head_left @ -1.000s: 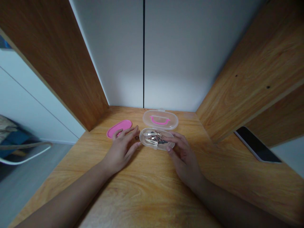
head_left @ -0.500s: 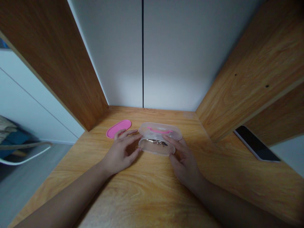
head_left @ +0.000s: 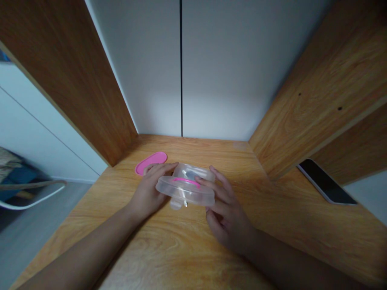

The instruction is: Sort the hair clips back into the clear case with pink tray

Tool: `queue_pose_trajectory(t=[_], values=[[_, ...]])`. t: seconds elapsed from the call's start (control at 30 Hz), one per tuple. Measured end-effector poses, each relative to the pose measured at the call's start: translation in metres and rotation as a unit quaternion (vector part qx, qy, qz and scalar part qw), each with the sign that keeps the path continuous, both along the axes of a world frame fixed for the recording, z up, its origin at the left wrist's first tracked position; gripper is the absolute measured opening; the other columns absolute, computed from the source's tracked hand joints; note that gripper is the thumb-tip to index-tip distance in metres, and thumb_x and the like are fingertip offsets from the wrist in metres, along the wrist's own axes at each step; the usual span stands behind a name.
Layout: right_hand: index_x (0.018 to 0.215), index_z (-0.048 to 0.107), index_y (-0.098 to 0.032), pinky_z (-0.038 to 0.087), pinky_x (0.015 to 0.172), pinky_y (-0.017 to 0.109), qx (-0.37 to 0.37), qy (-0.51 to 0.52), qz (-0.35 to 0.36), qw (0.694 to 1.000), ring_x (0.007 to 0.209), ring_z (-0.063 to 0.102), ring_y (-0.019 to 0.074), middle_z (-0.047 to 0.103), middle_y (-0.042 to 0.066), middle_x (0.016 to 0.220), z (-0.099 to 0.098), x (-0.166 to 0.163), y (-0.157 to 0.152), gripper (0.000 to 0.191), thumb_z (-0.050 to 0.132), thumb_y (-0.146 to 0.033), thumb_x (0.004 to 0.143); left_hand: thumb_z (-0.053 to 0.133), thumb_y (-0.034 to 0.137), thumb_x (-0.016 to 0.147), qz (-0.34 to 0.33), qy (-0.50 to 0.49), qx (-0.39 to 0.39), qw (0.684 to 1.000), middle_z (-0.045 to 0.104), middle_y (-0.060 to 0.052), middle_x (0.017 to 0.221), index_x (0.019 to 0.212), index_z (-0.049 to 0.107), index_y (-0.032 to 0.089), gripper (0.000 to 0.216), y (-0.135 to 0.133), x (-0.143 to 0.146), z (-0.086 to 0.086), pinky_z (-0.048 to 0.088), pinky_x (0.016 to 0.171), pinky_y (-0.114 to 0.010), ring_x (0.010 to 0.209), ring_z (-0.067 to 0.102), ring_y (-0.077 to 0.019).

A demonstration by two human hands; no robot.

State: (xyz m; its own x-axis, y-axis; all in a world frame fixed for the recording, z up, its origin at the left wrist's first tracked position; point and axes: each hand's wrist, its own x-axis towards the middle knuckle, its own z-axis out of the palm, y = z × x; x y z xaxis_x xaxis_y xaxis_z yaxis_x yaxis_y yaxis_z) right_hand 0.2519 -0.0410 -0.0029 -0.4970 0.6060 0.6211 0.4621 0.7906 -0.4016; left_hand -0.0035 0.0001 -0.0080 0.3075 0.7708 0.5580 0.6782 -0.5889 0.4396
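A small clear plastic box (head_left: 205, 173) sits on the wooden tabletop between my hands. Its clear lid (head_left: 186, 195), with a thin pink handle (head_left: 186, 182), is tilted over the near side of the box. My left hand (head_left: 152, 187) grips the left end of the box, fingers curled and thumb partly hidden behind the lid. My right hand (head_left: 228, 209) holds the right end, with one finger by the pink handle and others around the lid and box. A small shiny piece (head_left: 185, 204) shows at the lid's lower edge; other contents are hard to make out.
A pink oval tray-like piece (head_left: 152, 161) lies just beyond my left hand. On the right, a phone (head_left: 328, 183) rests by the wooden side panel (head_left: 302, 133). White panels (head_left: 223, 80) stand behind the tabletop.
The lid has swung from the far side of the box toward me, over it. My right hand moved slightly left with it; my left fingers closed in on the box.
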Motion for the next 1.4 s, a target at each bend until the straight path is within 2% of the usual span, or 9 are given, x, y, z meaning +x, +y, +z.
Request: queue_pose_trajectory(t=[0.13,0.23,0.37,0.5,0.6,0.87,1.03,1.13,1.4], values=[[0.119,0.069,-0.028,0.027,0.120,0.067,-0.031,-0.027,-0.010,0.999,0.155,0.013,0.0325,0.046,-0.001,0.155,-0.001,-0.002,-0.001,0.057,0.050,0.001,0.074,0.064,0.025,0.083,-0.003,0.018,0.001,1.000,0.068,-0.012,0.127,0.131,0.055,0.022,0.048,0.002,-0.002,-0.003,0.043,0.101,-0.049,0.119,0.062,-0.0294],[0.132,0.062,-0.030,0.022,0.121,0.068,-0.061,-0.018,-0.028,0.998,0.154,0.014,0.0324,0.041,0.000,0.158,0.000,-0.004,0.001,0.064,0.050,0.000,0.076,0.063,0.024,0.087,-0.004,0.015,0.008,1.000,0.067,-0.012,0.129,0.130,0.056,0.023,0.044,0.002,-0.002,-0.005,0.044,0.102,-0.049,0.120,0.061,-0.0288],[0.152,0.039,-0.029,0.021,0.122,0.065,-0.138,0.038,-0.078,0.987,0.154,0.019,0.0312,0.032,0.005,0.163,-0.002,-0.004,0.004,0.077,0.049,-0.003,0.080,0.057,0.025,0.095,0.015,0.013,-0.010,1.000,0.067,-0.010,0.130,0.134,0.054,0.025,0.039,0.000,-0.001,-0.004,0.046,0.102,-0.048,0.119,0.061,-0.0263],[0.154,0.035,-0.033,0.025,0.122,0.061,-0.187,0.113,-0.123,0.968,0.152,0.026,0.0288,0.030,0.005,0.163,-0.010,-0.002,0.009,0.078,0.052,-0.007,0.082,0.059,0.027,0.095,0.018,0.002,-0.012,1.000,0.063,-0.010,0.136,0.144,0.045,0.026,0.051,-0.001,-0.001,-0.005,0.046,0.104,-0.049,0.124,0.058,-0.0266],[0.155,0.031,-0.037,0.029,0.120,0.061,-0.204,0.147,-0.144,0.957,0.154,0.018,0.0284,0.023,0.002,0.165,-0.016,0.000,0.013,0.081,0.052,-0.008,0.082,0.060,0.029,0.095,0.005,0.001,-0.014,1.000,0.062,-0.011,0.137,0.144,0.046,0.026,0.051,-0.001,-0.001,-0.005,0.046,0.105,-0.050,0.127,0.057,-0.0270],[0.154,0.032,-0.034,0.024,0.122,0.060,-0.181,0.152,-0.166,0.957,0.154,0.019,0.0275,0.021,0.003,0.166,-0.015,0.000,0.014,0.078,0.053,-0.011,0.082,0.058,0.023,0.094,-0.061,0.007,-0.024,0.998,0.067,-0.009,0.129,0.132,0.058,0.026,0.039,-0.002,0.003,0.001,0.049,0.104,-0.049,0.120,0.062,-0.0242],[0.141,0.053,-0.033,0.018,0.123,0.061,-0.134,0.096,-0.172,0.971,0.154,0.015,0.0300,0.018,0.000,0.166,-0.012,-0.001,0.014,0.064,0.052,-0.008,0.082,0.055,0.020,0.094,-0.089,-0.007,-0.030,0.996,0.070,-0.008,0.125,0.125,0.064,0.025,0.032,-0.002,0.003,0.002,0.049,0.102,-0.048,0.117,0.064,-0.0230],[0.140,0.056,-0.033,0.020,0.121,0.066,-0.124,0.063,-0.187,0.973,0.153,0.016,0.0345,0.016,0.000,0.167,-0.013,0.001,0.017,0.065,0.055,-0.009,0.079,0.056,0.020,0.094,-0.094,-0.016,-0.028,0.995,0.072,-0.008,0.121,0.120,0.067,0.024,0.029,-0.002,0.003,0.001,0.050,0.100,-0.047,0.114,0.066,-0.0229],[0.140,0.057,-0.034,0.028,0.117,0.063,-0.150,0.006,-0.204,0.967,0.144,0.033,0.0351,0.038,0.004,0.157,-0.013,0.008,0.034,0.066,0.057,-0.012,0.078,0.055,0.020,0.093,-0.092,-0.018,-0.037,0.995,0.073,-0.007,0.119,0.117,0.068,0.024,0.028,-0.002,0.004,0.001,0.049,0.101,-0.046,0.113,0.066,-0.0226]])
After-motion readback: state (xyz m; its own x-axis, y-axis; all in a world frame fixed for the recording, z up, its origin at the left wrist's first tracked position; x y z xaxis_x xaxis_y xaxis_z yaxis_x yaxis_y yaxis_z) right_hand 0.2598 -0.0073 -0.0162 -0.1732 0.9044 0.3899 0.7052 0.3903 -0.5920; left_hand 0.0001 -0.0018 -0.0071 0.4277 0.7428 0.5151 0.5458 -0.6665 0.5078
